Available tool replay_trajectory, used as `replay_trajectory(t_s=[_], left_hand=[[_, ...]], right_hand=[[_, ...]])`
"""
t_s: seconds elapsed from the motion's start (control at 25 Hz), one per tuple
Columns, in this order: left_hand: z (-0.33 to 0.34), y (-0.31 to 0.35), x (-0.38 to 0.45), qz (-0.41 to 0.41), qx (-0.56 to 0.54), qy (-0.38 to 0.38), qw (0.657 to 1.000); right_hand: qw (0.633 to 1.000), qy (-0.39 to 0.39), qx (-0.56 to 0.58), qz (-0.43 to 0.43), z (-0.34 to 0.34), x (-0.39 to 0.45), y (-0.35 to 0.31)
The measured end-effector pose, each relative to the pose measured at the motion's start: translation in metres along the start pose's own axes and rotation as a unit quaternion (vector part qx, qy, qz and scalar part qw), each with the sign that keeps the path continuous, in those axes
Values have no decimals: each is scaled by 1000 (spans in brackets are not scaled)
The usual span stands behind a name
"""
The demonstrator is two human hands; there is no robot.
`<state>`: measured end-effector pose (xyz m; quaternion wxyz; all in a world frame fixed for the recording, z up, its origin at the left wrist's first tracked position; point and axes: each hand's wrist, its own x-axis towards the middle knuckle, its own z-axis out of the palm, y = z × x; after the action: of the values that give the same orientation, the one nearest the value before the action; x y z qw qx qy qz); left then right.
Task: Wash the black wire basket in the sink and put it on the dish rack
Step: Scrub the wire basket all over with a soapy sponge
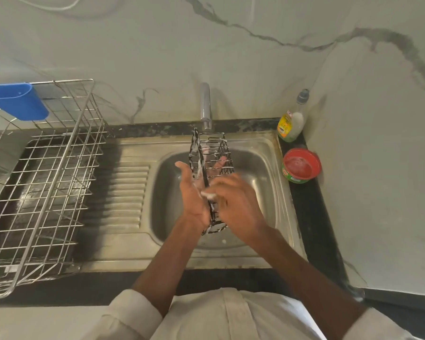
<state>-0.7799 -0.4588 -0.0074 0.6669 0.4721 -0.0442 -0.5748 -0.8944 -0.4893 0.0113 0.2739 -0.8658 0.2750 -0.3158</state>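
The black wire basket (221,145), long, narrow and streaked with white foam, stands on end over the steel sink (263,173), just below the tap (205,104). My left hand (194,202) holds it from the left, thumb out, with fingers showing through the wires. My right hand (238,209) is blurred. Its fingers curl over the basket's lower side, with a bit of white foam at the fingertips. The steel wire dish rack (47,182) stands on the counter left of the sink.
A blue plastic cup (17,100) hangs on the rack's back rim. The ribbed drainboard (128,192) lies between rack and sink. A dish soap bottle (291,121) and a red tub (301,165) stand on the ledge right of the sink.
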Motion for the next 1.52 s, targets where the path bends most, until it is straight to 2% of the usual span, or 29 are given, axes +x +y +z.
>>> replay_trajectory(t_s=[0.08,0.12,0.2,0.24,0.28,0.36,0.4,0.48,0.6,0.72,0.84,1.0,1.12,1.2,1.32,1.36,1.48,1.52], left_hand=[[-5,2,4,-2,-48,-15,999],[-9,2,9,0,-47,-11,999],[-9,-1,15,2,-31,12,999],[-8,-3,17,0,-31,37,999],[-4,-3,17,-5,-38,62,997],[3,0,16,-14,-64,103,992],[3,1,18,-19,-68,123,990],[5,2,16,-23,-84,160,983],[3,3,15,-45,-103,194,974],[1,5,15,-61,-76,216,971],[-1,4,19,-46,-118,232,965],[-2,11,22,-28,-138,232,962],[0,6,11,-55,-118,169,977],[2,-3,2,-86,-68,125,986],[-7,-12,1,-83,55,95,990],[-9,-9,2,-88,66,79,991],[-22,2,17,-78,0,26,997],[-27,3,21,-72,-15,19,997]], right_hand=[[999,-4,-25,-45,-8,-33,8],[999,19,-41,-9,-11,-44,14],[983,96,-46,151,-9,-48,18],[973,123,-37,194,-6,-45,15],[974,129,-32,185,-1,-41,11],[988,104,-21,113,7,-38,3],[988,105,-21,114,6,-36,4],[975,135,-27,174,0,-30,9],[985,129,-67,97,8,-43,8],[970,177,-32,164,6,-47,13],[988,127,7,89,14,-56,8],[989,114,53,83,17,-52,-3],[998,18,15,63,8,-29,-15],[996,-59,-35,63,5,-1,-13],[989,-69,-74,112,4,38,0],[988,-67,-76,121,5,42,2],[990,-98,-72,74,4,8,-11],[991,-85,-90,58,3,-11,-15]])
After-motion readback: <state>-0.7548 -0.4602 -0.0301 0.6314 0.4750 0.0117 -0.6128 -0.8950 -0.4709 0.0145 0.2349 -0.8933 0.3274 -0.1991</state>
